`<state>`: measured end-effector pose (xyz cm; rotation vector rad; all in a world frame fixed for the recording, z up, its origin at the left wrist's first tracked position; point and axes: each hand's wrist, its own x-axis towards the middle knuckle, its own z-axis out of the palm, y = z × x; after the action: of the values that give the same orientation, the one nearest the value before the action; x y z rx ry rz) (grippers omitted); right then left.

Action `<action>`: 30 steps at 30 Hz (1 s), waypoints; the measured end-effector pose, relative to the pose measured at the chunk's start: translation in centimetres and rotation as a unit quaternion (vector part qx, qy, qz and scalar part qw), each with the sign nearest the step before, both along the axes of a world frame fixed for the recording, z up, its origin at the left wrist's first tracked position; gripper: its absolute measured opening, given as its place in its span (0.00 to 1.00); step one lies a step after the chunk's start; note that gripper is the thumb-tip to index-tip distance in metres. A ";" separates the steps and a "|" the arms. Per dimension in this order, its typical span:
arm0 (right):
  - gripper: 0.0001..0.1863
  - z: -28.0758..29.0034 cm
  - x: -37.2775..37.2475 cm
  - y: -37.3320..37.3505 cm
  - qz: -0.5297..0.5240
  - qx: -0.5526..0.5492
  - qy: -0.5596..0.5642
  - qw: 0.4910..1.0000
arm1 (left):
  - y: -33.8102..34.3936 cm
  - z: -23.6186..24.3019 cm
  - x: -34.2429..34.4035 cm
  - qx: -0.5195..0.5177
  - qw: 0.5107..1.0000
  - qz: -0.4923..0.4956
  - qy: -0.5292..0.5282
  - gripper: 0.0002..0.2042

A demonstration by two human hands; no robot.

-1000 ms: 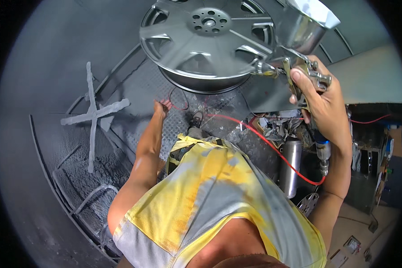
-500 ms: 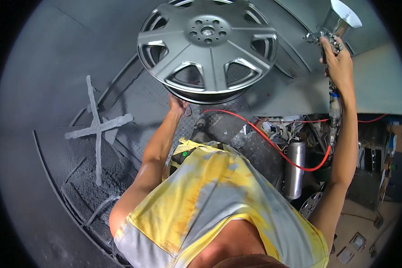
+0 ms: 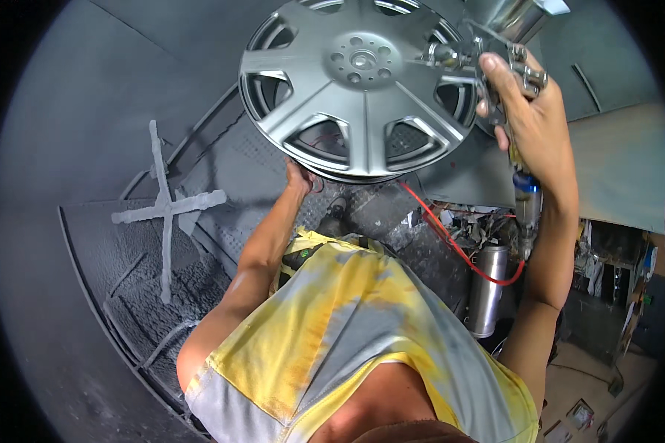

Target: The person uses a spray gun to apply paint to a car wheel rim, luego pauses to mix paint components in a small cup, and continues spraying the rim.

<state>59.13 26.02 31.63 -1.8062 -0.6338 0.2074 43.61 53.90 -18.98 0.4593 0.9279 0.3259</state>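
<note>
A silver-grey multi-spoke car wheel (image 3: 366, 111) is at the top centre, its face tilted up toward me. My left hand (image 3: 300, 179) is at its near lower edge, closed on the rim; the fingertips are hidden behind it. In my right hand (image 3: 533, 111) is a metal spray gun (image 3: 488, 59) with a cup (image 3: 521, 18) on top, the fingers wrapped round its handle. The gun's nozzle points left, over the right side of the wheel. Below the handle hang a blue-banded fitting (image 3: 526, 188) and a red hose (image 3: 458, 251).
Left of me stands a grey-coated cross-shaped stand (image 3: 166, 207). A metal cylinder (image 3: 488, 295) is on the floor at the right, near crumpled scraps (image 3: 465, 221) and a cluttered shelf (image 3: 613, 273). Grey sheeting (image 3: 111, 88) covers the left side.
My right hand has brought the spray gun left and nearer, from beside the wheel to over its right part. The wheel and my left hand appear slightly further right and lower.
</note>
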 end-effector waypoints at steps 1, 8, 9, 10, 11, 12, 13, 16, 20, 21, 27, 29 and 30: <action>0.14 -0.2 -0.2 -0.6 0.004 -0.025 0.013 1.000 | 0.0 0.5 0.1 0.008 1.000 -0.016 0.002 0.34; 0.14 -0.6 1.4 -2.7 -0.082 -0.172 -0.053 0.980 | -0.4 -1.9 -2.3 0.113 0.976 -0.181 0.044 0.30; 0.14 -0.8 1.7 -2.6 -0.093 -0.154 -0.065 0.982 | 2.6 -3.0 -2.5 0.160 0.960 -0.226 0.045 0.30; 0.14 -1.1 2.3 -2.5 -0.099 -0.134 -0.077 0.983 | 6.1 -3.5 -2.1 0.190 0.950 -0.245 0.051 0.30; 0.14 -1.1 2.5 -2.3 -0.105 -0.113 -0.091 0.984 | 9.9 -3.7 -1.2 0.211 0.945 -0.243 0.055 0.30; 0.15 -0.9 2.2 -1.9 -0.106 -0.093 -0.090 0.986 | 13.3 -3.7 -0.5 0.222 0.946 -0.228 0.057 0.30; 0.15 -0.7 1.6 -1.3 -0.092 -0.069 -0.080 0.990 | 16.4 -3.4 0.3 0.230 0.950 -0.203 0.058 0.30; 0.15 -0.1 -0.3 0.0 -0.034 -0.027 -0.034 0.998 | 20.3 -2.4 2.7 0.209 0.969 -0.118 0.050 0.30; 0.14 1.1 -4.2 -0.4 -0.010 -0.066 0.075 0.995 | 16.8 -3.5 1.4 0.181 0.979 -0.089 0.015 0.31; 0.13 1.3 -4.9 -1.0 -0.003 -0.068 0.088 0.994 | 15.4 -4.2 0.4 0.176 0.980 -0.092 0.002 0.31; 0.12 -0.2 -6.4 -5.2 -0.053 -0.128 0.097 0.986 | 5.5 -1.1 -3.0 0.060 0.988 -0.132 0.044 0.27; 0.12 -0.2 -5.1 -6.3 -0.075 -0.192 0.062 0.977 | 3.5 0.2 -3.3 0.038 0.993 -0.091 0.061 0.25; 0.12 -0.5 -4.4 -6.7 -0.093 -0.202 0.015 0.975 | 3.1 0.2 -3.3 0.027 0.994 -0.103 0.026 0.22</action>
<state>54.68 19.35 31.10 -2.2367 -0.4159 0.2498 40.30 57.04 -18.76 0.6102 0.9159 0.1514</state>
